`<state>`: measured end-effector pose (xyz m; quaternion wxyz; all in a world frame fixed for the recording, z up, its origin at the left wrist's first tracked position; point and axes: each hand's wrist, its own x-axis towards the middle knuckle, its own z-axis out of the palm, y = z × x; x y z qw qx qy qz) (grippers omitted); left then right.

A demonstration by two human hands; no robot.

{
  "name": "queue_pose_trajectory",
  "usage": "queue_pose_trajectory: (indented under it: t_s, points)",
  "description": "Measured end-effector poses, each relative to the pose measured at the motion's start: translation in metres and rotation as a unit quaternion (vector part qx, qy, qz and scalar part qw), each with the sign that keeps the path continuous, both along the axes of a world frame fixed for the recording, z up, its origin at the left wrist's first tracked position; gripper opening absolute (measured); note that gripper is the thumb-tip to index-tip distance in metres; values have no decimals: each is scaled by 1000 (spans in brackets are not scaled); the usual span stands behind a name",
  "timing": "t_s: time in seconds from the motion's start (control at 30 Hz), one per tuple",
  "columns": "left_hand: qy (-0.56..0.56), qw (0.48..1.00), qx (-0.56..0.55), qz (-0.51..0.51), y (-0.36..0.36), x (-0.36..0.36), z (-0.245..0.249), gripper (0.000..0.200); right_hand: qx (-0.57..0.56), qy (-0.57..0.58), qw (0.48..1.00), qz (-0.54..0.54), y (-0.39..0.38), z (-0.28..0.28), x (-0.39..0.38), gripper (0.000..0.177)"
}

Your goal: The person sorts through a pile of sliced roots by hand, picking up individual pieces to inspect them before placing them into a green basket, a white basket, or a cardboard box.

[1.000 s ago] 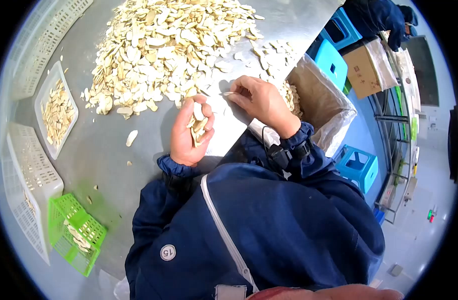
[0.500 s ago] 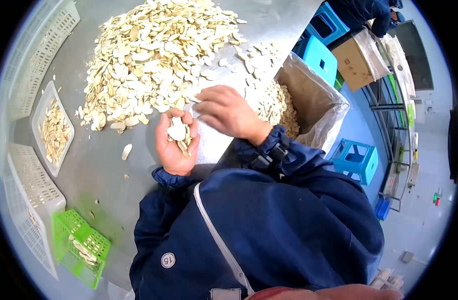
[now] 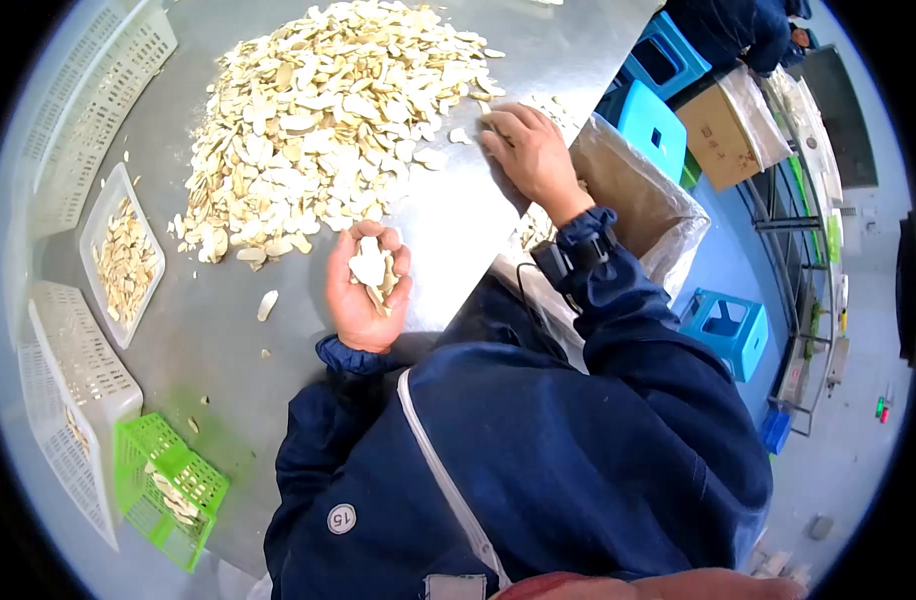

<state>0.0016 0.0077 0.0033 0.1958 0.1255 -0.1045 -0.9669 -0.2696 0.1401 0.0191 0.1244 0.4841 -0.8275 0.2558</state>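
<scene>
At the table (image 3: 213,335) edge | right hand (image 3: 531,150) touches pile (image 3: 308,130), pile lies leftward, grasp unclear | left hand (image 3: 366,295) cupped around slices (image 3: 369,267), nearer body

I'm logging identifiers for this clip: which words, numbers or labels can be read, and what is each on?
"15": on the round white badge on the dark blue jacket.
Print on the cardboard box: too small to read.
White tag at the jacket's zip: blurred, unreadable.
Pale slices in the left hand: no writing.
</scene>
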Motion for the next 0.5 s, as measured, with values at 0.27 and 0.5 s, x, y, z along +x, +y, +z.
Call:
queue_pose_trajectory:
  t_s: [0.27,0.5]
  points:
    - [6,1000,16,-19,2,-2,-3,30,35,39,995,-85,60,10,-13,18]
    - [2,1000,13,-15,1,-1,-2,29,-56,22,996,62,-58,8,-24,28]
